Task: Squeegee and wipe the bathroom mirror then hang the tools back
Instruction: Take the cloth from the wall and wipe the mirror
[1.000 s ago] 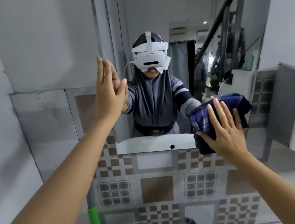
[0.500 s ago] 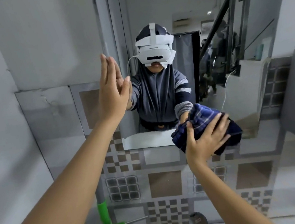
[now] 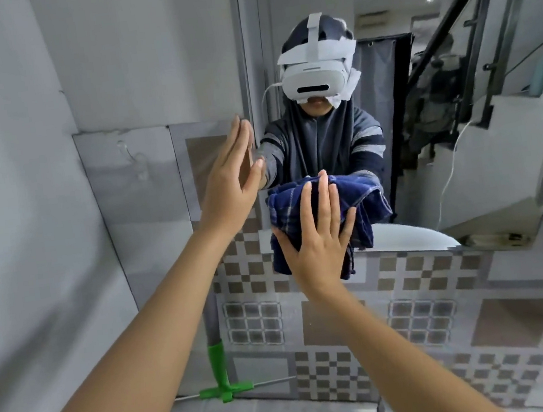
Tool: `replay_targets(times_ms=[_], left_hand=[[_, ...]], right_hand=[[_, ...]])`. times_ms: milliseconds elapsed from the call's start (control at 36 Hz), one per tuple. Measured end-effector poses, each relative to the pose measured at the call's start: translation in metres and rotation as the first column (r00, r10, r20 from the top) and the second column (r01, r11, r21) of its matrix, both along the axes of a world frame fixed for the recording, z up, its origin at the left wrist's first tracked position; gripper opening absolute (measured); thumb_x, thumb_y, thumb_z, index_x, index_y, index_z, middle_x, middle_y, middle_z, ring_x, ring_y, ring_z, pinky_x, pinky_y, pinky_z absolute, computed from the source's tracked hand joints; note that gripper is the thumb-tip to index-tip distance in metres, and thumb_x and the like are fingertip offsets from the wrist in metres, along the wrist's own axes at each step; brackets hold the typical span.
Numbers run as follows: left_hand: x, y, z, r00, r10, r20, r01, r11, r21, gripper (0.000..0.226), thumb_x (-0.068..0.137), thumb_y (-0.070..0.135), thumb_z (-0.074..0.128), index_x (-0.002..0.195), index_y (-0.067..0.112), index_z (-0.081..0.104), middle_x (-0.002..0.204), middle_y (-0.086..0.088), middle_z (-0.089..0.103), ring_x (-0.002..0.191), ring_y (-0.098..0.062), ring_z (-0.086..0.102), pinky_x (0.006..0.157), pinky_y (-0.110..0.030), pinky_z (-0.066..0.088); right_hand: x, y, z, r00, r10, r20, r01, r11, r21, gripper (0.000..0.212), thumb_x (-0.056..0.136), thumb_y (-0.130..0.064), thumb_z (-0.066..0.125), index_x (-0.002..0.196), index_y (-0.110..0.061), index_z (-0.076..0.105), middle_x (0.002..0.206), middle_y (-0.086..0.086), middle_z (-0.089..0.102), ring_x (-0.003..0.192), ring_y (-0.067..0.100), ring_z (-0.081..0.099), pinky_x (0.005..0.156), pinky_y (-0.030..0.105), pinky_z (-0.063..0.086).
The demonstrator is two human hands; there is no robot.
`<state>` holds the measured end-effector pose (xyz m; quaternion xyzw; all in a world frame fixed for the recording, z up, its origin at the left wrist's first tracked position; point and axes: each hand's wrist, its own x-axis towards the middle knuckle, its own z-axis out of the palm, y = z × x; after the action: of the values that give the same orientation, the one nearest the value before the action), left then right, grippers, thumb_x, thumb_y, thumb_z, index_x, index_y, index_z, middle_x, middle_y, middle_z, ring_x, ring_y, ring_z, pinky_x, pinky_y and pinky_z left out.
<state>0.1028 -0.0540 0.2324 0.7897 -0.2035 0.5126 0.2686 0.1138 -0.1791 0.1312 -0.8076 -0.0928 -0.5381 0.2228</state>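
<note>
The right hand (image 3: 319, 244) presses a crumpled dark blue checked cloth (image 3: 362, 194) flat against the lower left corner of the wall-mounted bathroom mirror (image 3: 423, 118), fingers spread open over the fabric rather than clenched. The left hand (image 3: 231, 180) rests open-palmed, fingers straight, at the mirror's left edge (holding nothing). A green plastic squeegee (image 3: 220, 369) hangs below on the patterned tile wall (image 3: 430, 316).

Home bathroom – patterned wall tiles (image 3: 424, 317) running under a wall mirror (image 3: 457, 114), green squeegee (image 3: 223, 372) leaning below, staircase showing in reflection.
</note>
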Motion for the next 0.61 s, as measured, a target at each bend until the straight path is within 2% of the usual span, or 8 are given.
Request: replay_targets(times_ms=[83, 167, 278, 333, 417, 472, 556, 611], left_hand=[[-0.008, 0.006, -0.023, 1.000, -0.012, -0.027, 0.010, 0.997, -0.077, 0.051, 0.093, 0.013, 0.050, 0.140, 0.003, 0.031, 0.151, -0.009, 0.025, 0.140, -0.016, 0.022, 0.114, -0.025, 0.022], [-0.017, 0.010, -0.047, 0.999, -0.009, -0.042, 0.002, 0.983, -0.185, 0.044, 0.093, 0.016, 0.051, 0.136, 0.006, 0.041, 0.145, -0.002, 0.036, 0.135, -0.012, 0.033, 0.110, -0.025, 0.030], [-0.028, 0.008, -0.070, 0.998, 0.007, -0.064, -0.026, 0.956, -0.293, 0.032, 0.092, 0.026, 0.052, 0.119, 0.011, 0.057, 0.118, -0.002, 0.060, 0.104, -0.008, 0.058, 0.090, -0.024, 0.050], [-0.033, 0.004, -0.075, 0.997, -0.038, -0.064, 0.016, 0.952, -0.307, 0.025, 0.091, 0.023, 0.054, 0.112, 0.010, 0.061, 0.108, -0.003, 0.063, 0.095, -0.004, 0.059, 0.082, -0.019, 0.051], [-0.038, -0.002, -0.076, 0.994, -0.076, -0.073, 0.047, 0.938, -0.345, 0.020, 0.090, 0.016, 0.057, 0.107, 0.008, 0.063, 0.102, -0.006, 0.063, 0.089, 0.002, 0.058, 0.075, -0.008, 0.046], [-0.039, -0.004, -0.076, 0.992, -0.091, -0.088, 0.049, 0.917, -0.396, 0.019, 0.088, 0.013, 0.060, 0.106, 0.006, 0.063, 0.099, -0.006, 0.062, 0.086, 0.007, 0.056, 0.072, -0.006, 0.045], [-0.037, -0.004, -0.077, 0.986, -0.102, -0.131, 0.027, 0.877, -0.480, 0.020, 0.086, 0.015, 0.063, 0.105, 0.008, 0.063, 0.099, -0.003, 0.065, 0.085, 0.002, 0.060, 0.073, -0.008, 0.047], [-0.035, -0.004, -0.077, 0.979, -0.095, -0.179, -0.015, 0.848, -0.530, 0.020, 0.085, 0.019, 0.064, 0.102, 0.009, 0.065, 0.096, -0.001, 0.067, 0.084, -0.003, 0.062, 0.074, -0.010, 0.049]], right_hand=[[0.000, 0.007, -0.003, 1.000, -0.002, 0.008, 0.002, 1.000, -0.010, 0.074, 0.086, -0.052, 0.054, 0.144, -0.014, 0.028, 0.152, 0.012, 0.025, 0.142, 0.021, 0.009, 0.116, 0.043, -0.005], [0.000, 0.012, -0.004, 1.000, -0.022, 0.007, 0.022, 1.000, -0.005, 0.074, 0.087, -0.053, 0.051, 0.144, -0.015, 0.024, 0.152, 0.012, 0.026, 0.142, 0.021, 0.012, 0.116, 0.045, -0.001], [-0.003, 0.018, -0.006, 1.000, -0.026, 0.012, 0.026, 1.000, -0.013, 0.073, 0.087, -0.052, 0.052, 0.144, -0.014, 0.027, 0.152, 0.012, 0.027, 0.142, 0.022, 0.014, 0.116, 0.044, -0.001], [-0.003, 0.021, -0.008, 1.000, -0.022, 0.013, 0.023, 1.000, -0.014, 0.072, 0.087, -0.052, 0.052, 0.143, -0.014, 0.028, 0.152, 0.012, 0.028, 0.142, 0.021, 0.014, 0.116, 0.043, -0.001], [-0.004, 0.025, -0.010, 0.999, -0.027, 0.018, 0.027, 0.999, -0.016, 0.071, 0.087, -0.053, 0.051, 0.143, -0.013, 0.030, 0.151, 0.012, 0.029, 0.141, 0.022, 0.016, 0.116, 0.043, -0.002], [-0.005, 0.027, -0.010, 1.000, -0.023, 0.013, 0.023, 1.000, -0.021, 0.071, 0.088, -0.053, 0.047, 0.143, -0.014, 0.027, 0.151, 0.013, 0.029, 0.141, 0.023, 0.016, 0.116, 0.044, 0.000], [-0.006, 0.028, -0.011, 1.000, -0.005, -0.002, 0.005, 0.999, -0.033, 0.070, 0.089, -0.052, 0.044, 0.143, -0.013, 0.026, 0.151, 0.013, 0.028, 0.141, 0.023, 0.015, 0.115, 0.045, 0.001], [-0.006, 0.028, -0.011, 1.000, 0.011, -0.018, -0.011, 0.999, -0.047, 0.072, 0.087, -0.051, 0.049, 0.143, -0.013, 0.027, 0.151, 0.014, 0.028, 0.141, 0.024, 0.015, 0.115, 0.045, 0.000]])
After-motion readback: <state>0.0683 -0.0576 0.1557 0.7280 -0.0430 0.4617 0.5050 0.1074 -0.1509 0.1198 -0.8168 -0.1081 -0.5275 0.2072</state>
